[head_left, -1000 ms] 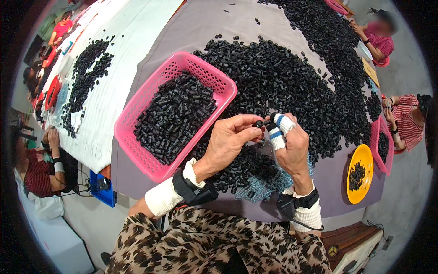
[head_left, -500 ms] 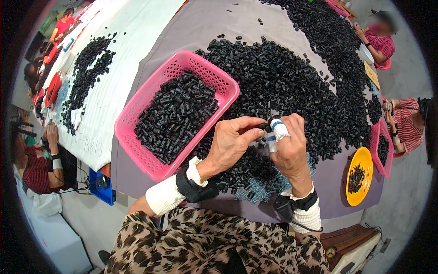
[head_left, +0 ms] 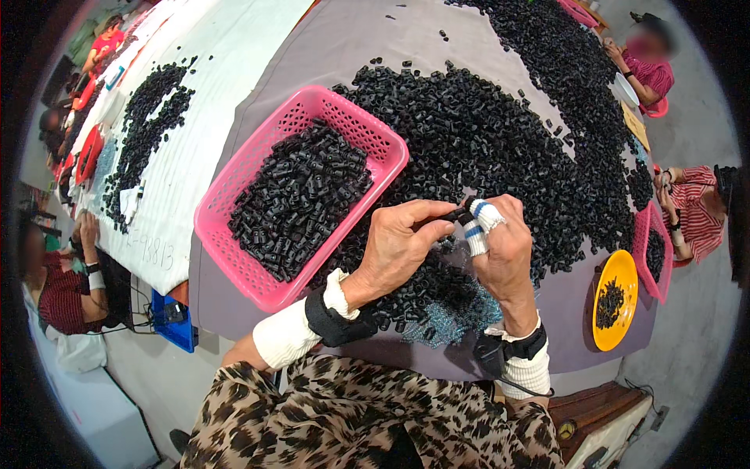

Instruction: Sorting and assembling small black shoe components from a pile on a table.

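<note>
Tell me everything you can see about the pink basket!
The pink basket is a rectangular tray that looks like plastic, with low walls full of small holes like a grid. It sits tilted across the grey table, in front of the person and a little to their left. It is partly filled with small black parts heaped in the middle. More black parts lie piled on the table against its far right side. Neither hand touches it.

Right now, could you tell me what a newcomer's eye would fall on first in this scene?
First the bright pink basket, left of centre and heaped with small black plastic pieces. Right of it a far larger black pile spreads across the grey table. Near the front edge the left hand and the right hand, its fingertips taped white and blue, meet over one piece.
</note>
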{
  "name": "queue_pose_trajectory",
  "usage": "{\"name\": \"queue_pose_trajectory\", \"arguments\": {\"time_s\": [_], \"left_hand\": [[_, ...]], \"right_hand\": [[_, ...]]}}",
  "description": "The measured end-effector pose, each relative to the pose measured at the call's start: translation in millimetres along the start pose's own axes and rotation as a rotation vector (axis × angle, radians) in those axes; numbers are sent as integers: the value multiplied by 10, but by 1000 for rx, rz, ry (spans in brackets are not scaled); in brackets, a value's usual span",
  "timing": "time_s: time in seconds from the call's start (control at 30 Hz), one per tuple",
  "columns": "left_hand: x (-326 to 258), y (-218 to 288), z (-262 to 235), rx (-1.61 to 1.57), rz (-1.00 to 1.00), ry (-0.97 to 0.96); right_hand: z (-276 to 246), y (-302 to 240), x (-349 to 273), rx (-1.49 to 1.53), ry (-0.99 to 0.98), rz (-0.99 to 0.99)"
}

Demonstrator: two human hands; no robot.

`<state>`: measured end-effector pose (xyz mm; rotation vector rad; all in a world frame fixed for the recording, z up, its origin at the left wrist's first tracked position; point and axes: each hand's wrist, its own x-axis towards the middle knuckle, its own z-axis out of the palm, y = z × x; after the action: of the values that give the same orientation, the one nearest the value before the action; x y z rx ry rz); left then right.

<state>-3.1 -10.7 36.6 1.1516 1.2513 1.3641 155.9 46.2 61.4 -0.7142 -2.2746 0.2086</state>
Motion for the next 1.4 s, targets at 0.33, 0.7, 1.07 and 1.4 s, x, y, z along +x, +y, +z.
{"name": "queue_pose_trajectory", "arguments": {"time_s": [0.33,0.7,1.07,1.4], "left_hand": [[0,0,-25,-14,-40,-33],[8,3,-20,9,-18,-30],[-14,52,-59,21,4,-88],[-2,37,-75,65,60,-82]], "right_hand": [[-44,-41,13,21,-50,-19],[-46,-17,-26,58,-62,17],[-22,5,-59,167,-38,93],[-41,-29,-9,50,-37,-10]]}}
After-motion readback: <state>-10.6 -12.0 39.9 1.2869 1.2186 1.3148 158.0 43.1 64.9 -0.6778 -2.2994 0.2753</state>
